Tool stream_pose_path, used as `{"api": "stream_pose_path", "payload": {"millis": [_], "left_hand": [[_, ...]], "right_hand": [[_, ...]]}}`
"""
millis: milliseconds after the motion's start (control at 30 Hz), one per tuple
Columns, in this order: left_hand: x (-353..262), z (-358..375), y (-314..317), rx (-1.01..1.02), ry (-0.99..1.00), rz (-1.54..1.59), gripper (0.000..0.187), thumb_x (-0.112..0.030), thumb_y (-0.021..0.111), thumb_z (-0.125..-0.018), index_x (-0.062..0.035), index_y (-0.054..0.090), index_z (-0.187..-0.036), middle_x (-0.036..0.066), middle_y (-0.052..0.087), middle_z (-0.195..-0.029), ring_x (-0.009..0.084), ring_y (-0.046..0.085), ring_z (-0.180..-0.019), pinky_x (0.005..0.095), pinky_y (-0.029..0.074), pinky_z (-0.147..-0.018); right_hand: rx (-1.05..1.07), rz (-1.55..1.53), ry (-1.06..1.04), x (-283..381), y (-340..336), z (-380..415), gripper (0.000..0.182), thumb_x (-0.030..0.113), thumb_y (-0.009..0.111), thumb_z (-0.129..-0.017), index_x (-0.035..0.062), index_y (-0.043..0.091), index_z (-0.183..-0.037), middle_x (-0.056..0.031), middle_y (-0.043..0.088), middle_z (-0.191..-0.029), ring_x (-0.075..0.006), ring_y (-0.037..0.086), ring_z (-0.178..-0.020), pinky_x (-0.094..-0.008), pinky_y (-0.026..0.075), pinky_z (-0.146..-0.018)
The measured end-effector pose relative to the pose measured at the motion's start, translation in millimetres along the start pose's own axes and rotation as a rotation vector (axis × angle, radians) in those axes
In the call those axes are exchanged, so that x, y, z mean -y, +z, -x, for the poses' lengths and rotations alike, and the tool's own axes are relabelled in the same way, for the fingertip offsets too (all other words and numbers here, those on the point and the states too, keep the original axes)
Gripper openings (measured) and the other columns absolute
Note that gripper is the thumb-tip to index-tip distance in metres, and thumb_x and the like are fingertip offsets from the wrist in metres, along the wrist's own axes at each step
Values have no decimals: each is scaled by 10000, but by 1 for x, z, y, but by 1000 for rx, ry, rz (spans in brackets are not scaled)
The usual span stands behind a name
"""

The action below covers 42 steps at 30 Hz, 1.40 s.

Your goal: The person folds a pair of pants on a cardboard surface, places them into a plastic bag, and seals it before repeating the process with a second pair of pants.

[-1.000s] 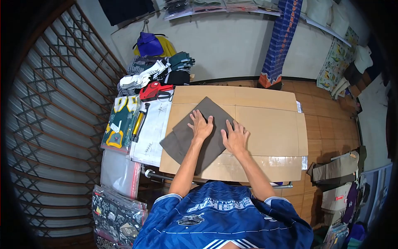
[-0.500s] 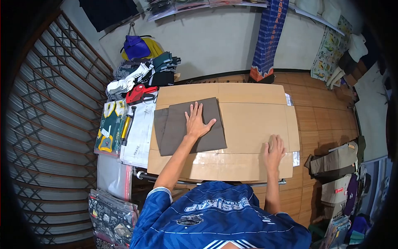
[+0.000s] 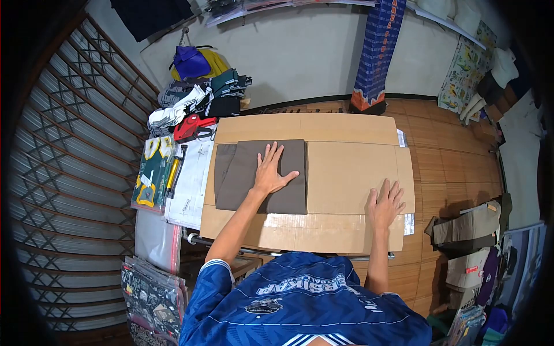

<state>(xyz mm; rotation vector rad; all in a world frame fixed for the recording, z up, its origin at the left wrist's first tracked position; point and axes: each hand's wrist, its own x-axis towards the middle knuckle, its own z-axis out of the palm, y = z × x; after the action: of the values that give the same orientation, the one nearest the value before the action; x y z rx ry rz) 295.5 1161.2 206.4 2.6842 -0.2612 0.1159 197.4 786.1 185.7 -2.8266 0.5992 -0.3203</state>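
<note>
A dark grey-brown folded garment point(image 3: 242, 179) lies flat on the left half of a large cardboard sheet point(image 3: 346, 173); its exact kind cannot be told. My left hand point(image 3: 270, 173) rests on top of it, fingers stretched and thumb out to the right. Off to the right, my right hand point(image 3: 385, 206) lies palm down on the bare cardboard near its right edge, fingers spread. Neither hand grips anything.
Left of the cardboard are a red tool with a dark handle point(image 3: 193, 127), a yellow-and-black pump-like tool point(image 3: 175, 173) and a bagged green-yellow jersey point(image 3: 151, 173). Folded clothes point(image 3: 231, 86) are piled behind. Boxes point(image 3: 467, 225) stand at right; a metal folding gate point(image 3: 81, 184) lines the left.
The folded garment has turned slightly, so its right edge is now straighter, with my left hand still on it. My right hand's fingers have spread out on the cardboard.
</note>
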Motion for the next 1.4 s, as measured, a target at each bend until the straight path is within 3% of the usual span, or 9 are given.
{"api": "stream_pose_path", "payload": {"millis": [500,700,767,833,933,1067,1267,1300,1400], "left_hand": [[5,-2,4,-69,21,58,1030,-676,772,-775,-65,447,-1537,184,293,-1674,347,208,-1574,584,146,-1265],[7,23,1,-190,28,356,767,-469,779,-870,-43,528,-1456,219,440,-1578,371,331,-1519,553,218,-1255],[-5,55,-20,-317,57,504,558,-282,806,-868,-14,629,-1324,220,607,-1404,393,539,-1355,485,423,-1144],[3,89,-30,-493,86,543,353,-173,791,-879,14,702,-1166,188,715,-1200,324,703,-1096,404,555,-954],[23,148,-41,-616,-228,696,173,-106,753,-904,21,735,-1020,124,754,-936,189,718,-813,306,570,-758],[78,214,-57,-953,-487,526,108,-83,728,-915,13,742,-963,81,713,-770,93,631,-694,261,517,-644],[194,290,-56,-1187,-771,308,136,-65,687,-927,4,689,-1044,95,732,-850,131,670,-748,278,534,-727],[206,299,-58,-1196,-813,215,138,-47,694,-892,0,687,-1023,120,728,-882,230,704,-824,363,555,-784],[245,324,-56,-1173,-995,67,228,-43,712,-832,-37,691,-1060,138,706,-1003,329,669,-982,441,520,-905]], "right_hand": [[-16,17,15,2,1,1,648,450,548,-997,162,438,-1567,-191,303,-1670,-437,212,-1549,-709,153,-1190],[43,66,66,12,13,0,673,456,564,-990,170,406,-1579,-212,286,-1666,-479,223,-1529,-729,190,-1163],[57,53,62,21,19,2,689,455,578,-983,171,394,-1583,-218,271,-1669,-491,220,-1525,-734,196,-1158],[52,0,34,29,27,5,705,418,611,-962,168,390,-1583,-229,258,-1671,-503,209,-1525,-744,201,-1149],[94,57,-11,45,38,5,711,476,580,-980,193,367,-1597,-222,245,-1678,-499,198,-1531,-747,192,-1151],[87,123,-49,67,57,-2,734,583,494,-999,228,326,-1618,-198,222,-1694,-479,215,-1528,-747,198,-1142],[10,271,-77,92,78,-7,743,652,367,-1025,237,288,-1636,-178,230,-1697,-455,222,-1534,-736,212,-1146],[19,269,-73,92,75,-7,741,650,361,-1027,237,281,-1638,-177,228,-1699,-458,223,-1535,-729,212,-1153],[28,290,-59,92,74,-7,738,650,347,-1033,241,266,-1642,-164,231,-1701,-445,230,-1538,-709,218,-1166]]}}
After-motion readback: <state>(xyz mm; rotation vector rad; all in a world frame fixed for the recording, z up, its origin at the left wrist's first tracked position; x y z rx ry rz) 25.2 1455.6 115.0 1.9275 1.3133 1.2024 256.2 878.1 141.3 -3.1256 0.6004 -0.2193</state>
